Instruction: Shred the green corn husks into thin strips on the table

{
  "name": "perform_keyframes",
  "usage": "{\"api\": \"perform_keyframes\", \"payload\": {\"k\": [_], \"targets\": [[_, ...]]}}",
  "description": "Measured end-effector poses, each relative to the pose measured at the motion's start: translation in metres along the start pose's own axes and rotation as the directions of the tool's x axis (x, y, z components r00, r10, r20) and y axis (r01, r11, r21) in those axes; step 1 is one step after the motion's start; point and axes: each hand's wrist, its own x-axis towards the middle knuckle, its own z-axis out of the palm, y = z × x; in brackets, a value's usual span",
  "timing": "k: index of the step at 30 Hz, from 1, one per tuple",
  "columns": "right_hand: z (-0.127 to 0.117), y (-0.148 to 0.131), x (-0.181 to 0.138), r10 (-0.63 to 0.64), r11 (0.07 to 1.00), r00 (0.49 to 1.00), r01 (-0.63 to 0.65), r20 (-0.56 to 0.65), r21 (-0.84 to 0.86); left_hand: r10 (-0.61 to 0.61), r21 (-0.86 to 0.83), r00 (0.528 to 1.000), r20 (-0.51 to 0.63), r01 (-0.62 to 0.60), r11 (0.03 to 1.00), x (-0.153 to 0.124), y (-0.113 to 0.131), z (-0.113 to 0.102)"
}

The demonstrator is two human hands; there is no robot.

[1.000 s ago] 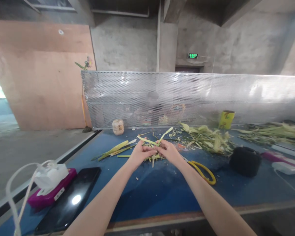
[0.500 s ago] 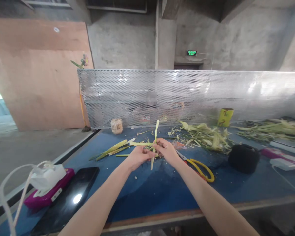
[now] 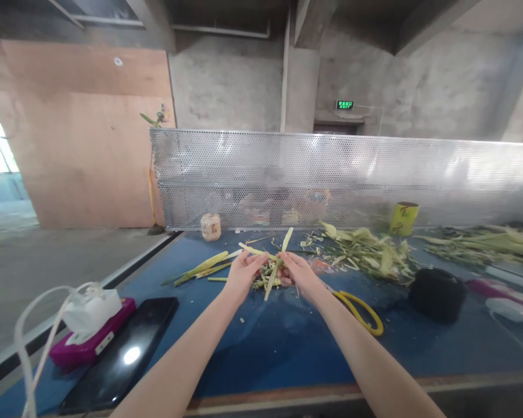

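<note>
My left hand (image 3: 243, 271) and my right hand (image 3: 297, 271) meet over the middle of the blue table (image 3: 287, 342), both pinched on pale green leaf strips (image 3: 273, 268). One strip slants up and away between the hands, another runs left from the left fingers. Under the hands lies a small heap of trimmed bits (image 3: 268, 281). Yellow-handled scissors (image 3: 359, 310) lie just right of my right wrist.
Loose leaves (image 3: 200, 267) lie to the left, a bigger leaf pile (image 3: 366, 252) to the right. A black phone (image 3: 122, 351) and a purple box with a white charger (image 3: 91, 328) sit near left. A black roll (image 3: 436, 293), a yellow cup (image 3: 403, 217), a small jar (image 3: 211, 226) and a perforated metal screen (image 3: 331, 174) stand behind.
The upright strip between my hands has tilted to the right, and the hands have shifted slightly with it. The camera view has moved a little.
</note>
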Motion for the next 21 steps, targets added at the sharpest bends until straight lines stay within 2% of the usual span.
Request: {"api": "perform_keyframes", "payload": {"k": [7,14,17,21], "targets": [[0.003,0.002,-0.002,-0.029,0.972,0.999,0.036,0.033,-0.231,0.026,-0.058,0.999,-0.025,-0.028,0.998,-0.002,-0.001,0.002],[0.012,0.002,-0.004,-0.068,0.969,0.995,0.081,0.066,-0.233,0.142,-0.092,0.981,-0.133,-0.155,0.984,0.001,0.002,0.004],[0.012,0.0,-0.006,-0.065,0.966,0.994,0.085,0.087,-0.245,0.209,-0.037,0.967,-0.144,-0.216,0.976,-0.002,0.006,0.003],[0.007,-0.001,-0.009,-0.062,0.943,0.993,0.09,0.098,-0.32,0.263,0.13,0.96,-0.098,-0.25,0.96,-0.007,0.008,0.001]]}}
